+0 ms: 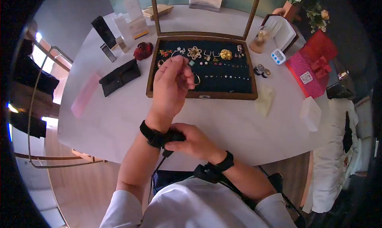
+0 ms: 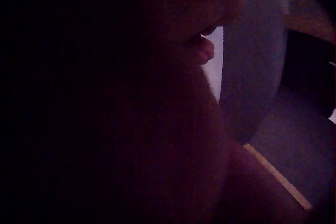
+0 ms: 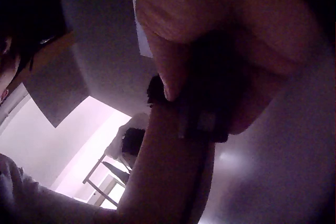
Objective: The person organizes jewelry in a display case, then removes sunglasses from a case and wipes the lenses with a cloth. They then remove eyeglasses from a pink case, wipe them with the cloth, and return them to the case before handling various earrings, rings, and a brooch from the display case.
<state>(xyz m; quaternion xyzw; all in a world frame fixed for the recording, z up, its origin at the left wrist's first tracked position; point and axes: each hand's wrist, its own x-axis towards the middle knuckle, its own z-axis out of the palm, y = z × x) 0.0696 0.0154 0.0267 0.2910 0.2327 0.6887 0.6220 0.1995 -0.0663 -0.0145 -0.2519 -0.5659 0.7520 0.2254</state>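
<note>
My left hand (image 1: 171, 79) is raised over the front left of an open jewellery box (image 1: 199, 95), its fingers loosely curled. A gold hoop (image 1: 197, 80) shows right beside its fingertips. My right hand (image 1: 195, 140) grips the black wrist camera (image 1: 175, 136) strapped on the left wrist. From the right wrist view, thumb and fingers close around that dark block (image 3: 205, 121) against the left forearm. The left wrist view is very dark, mostly filled by skin. Brooches (image 1: 194, 52), earrings and small studs sit in rows on the box's dark lining.
Left of the box lie a black pouch (image 1: 119, 77), a dark red ornament (image 1: 143, 51) and a pink strip (image 1: 85, 95). To its right are a white timer (image 1: 278, 56), a red gift box (image 1: 306, 71), a white box (image 1: 310, 114) and a pale cloth (image 1: 265, 100). The glass lid stands up.
</note>
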